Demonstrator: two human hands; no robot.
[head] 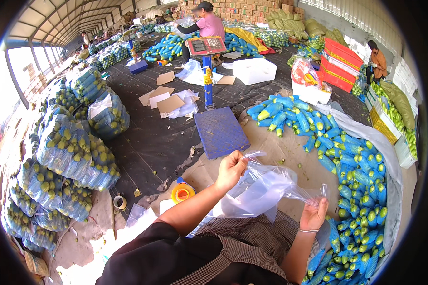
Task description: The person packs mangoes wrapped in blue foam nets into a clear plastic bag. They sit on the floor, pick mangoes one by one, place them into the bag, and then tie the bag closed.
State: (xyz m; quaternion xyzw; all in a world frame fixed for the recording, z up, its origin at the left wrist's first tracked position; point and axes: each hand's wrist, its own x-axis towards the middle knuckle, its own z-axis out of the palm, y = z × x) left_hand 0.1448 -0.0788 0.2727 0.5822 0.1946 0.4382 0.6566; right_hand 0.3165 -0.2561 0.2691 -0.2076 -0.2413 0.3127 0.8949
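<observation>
A clear plastic bag [260,188] is stretched between my two hands above my lap. My left hand [232,170] pinches one upper corner, and a short end of film sticks out past the fingers. The opposite corner is gathered in my right hand [313,215], which wears a thin bracelet at the wrist. The bag hangs slack and looks flat; I see nothing inside it. Close to my right hand lies a large heap of green zucchini-like vegetables in blue foam nets [360,185]. Beyond the bag stands the blue platform of a floor scale [221,131].
Filled clear bags of netted vegetables [66,146] are piled at the left. A tape dispenser [182,192] and a tape roll [120,202] lie nearer. Cardboard pieces [170,105], a white foam box [254,71] and red crates [340,66] stand farther off. Two people [211,23] [378,64] sit working beyond.
</observation>
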